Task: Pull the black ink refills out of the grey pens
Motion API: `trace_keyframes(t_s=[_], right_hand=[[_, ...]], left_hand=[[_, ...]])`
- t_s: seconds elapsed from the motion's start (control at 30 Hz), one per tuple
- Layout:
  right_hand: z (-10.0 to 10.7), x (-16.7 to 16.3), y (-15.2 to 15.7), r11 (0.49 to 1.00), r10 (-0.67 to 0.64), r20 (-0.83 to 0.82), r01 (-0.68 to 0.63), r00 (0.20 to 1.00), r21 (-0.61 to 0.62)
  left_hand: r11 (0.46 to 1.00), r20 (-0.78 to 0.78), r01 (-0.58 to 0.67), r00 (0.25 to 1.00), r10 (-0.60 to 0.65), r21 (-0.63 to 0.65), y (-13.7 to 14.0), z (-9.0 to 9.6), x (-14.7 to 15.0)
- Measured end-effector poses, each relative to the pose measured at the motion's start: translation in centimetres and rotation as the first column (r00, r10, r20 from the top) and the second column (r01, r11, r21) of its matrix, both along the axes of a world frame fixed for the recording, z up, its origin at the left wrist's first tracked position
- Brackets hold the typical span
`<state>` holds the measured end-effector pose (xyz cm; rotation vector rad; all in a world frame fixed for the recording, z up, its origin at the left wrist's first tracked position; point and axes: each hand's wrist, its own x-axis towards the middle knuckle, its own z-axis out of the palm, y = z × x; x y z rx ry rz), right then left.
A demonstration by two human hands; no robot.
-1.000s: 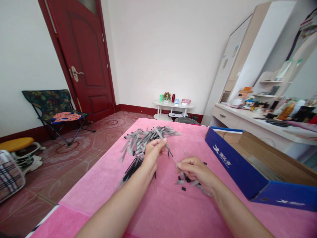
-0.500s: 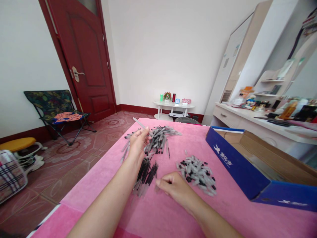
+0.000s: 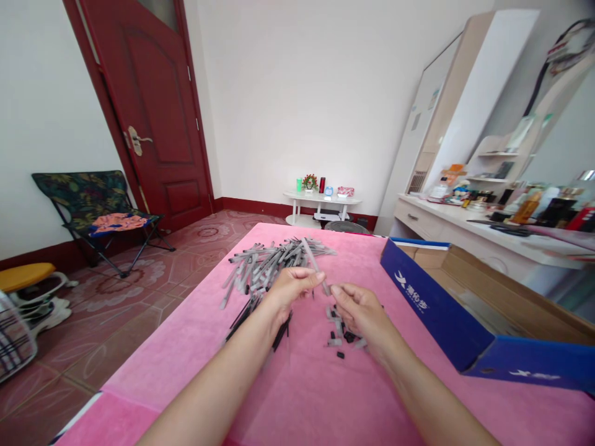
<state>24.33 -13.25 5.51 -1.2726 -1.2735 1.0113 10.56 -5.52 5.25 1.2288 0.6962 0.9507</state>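
My left hand [image 3: 292,292] is closed, pinching a translucent grey pen barrel [image 3: 310,255] between thumb and fingers. The barrel slants, its upper end leaning away and left. Close by its lower end, my right hand [image 3: 361,308] has its fingertips pressed together; whatever is in them is too small to make out. Behind my left hand lies a heap of similar pen barrels [image 3: 260,261]. Thin dark pen refills [image 3: 242,317] are partly covered by my left wrist and forearm. Under my right hand, a pile of grey caps and small black plugs [image 3: 335,328] is partly hidden.
A pink cloth [image 3: 195,359] covers the table. At the right stands an open blue box [image 3: 432,310] with a brown inside. Beyond are a dressing table [image 3: 437,214] with bottles, a low white table [image 3: 320,198], and a folding chair [image 3: 93,210] at left.
My left hand has come nearer and to the right with the pen barrel, now tilted more upright. My right hand has moved up and right from beside the refills to the barrel's lower end.
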Motion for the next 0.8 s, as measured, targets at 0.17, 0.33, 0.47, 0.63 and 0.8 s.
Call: trace_keyframes(t_s=[0.17,0.33,0.47,0.63,0.8], right_hand=[[1.2,1.0,-0.1,0.992,-0.044,0.277,0.009,0.96,0.126],[4.8,7.1,-1.2,0.832,-0.534,0.728,0.421,0.429,0.362],[6.9,14.1,-2.7,0.624,-0.481,0.875,0.72,0.049,0.303],[6.6,19.6,-3.4,0.524,-0.324,0.938,0.849,0.127,0.066],[6.0,17.7,-2.6,0.654,-0.336,0.933,0.744,0.129,0.133]], left_hand=[[0.995,0.015,0.096,0.995,-0.096,0.027,-1.1,-0.1,1.0],[1.0,-0.023,-0.004,1.0,0.004,0.018,-1.3,0.5,1.0],[1.0,-0.004,-0.015,1.0,0.015,0.004,-1.3,0.8,0.9],[1.0,-0.017,-0.015,1.0,0.016,0.027,-1.4,0.7,1.0],[0.998,-0.012,-0.045,0.999,0.045,0.045,-0.9,0.7,0.6]])
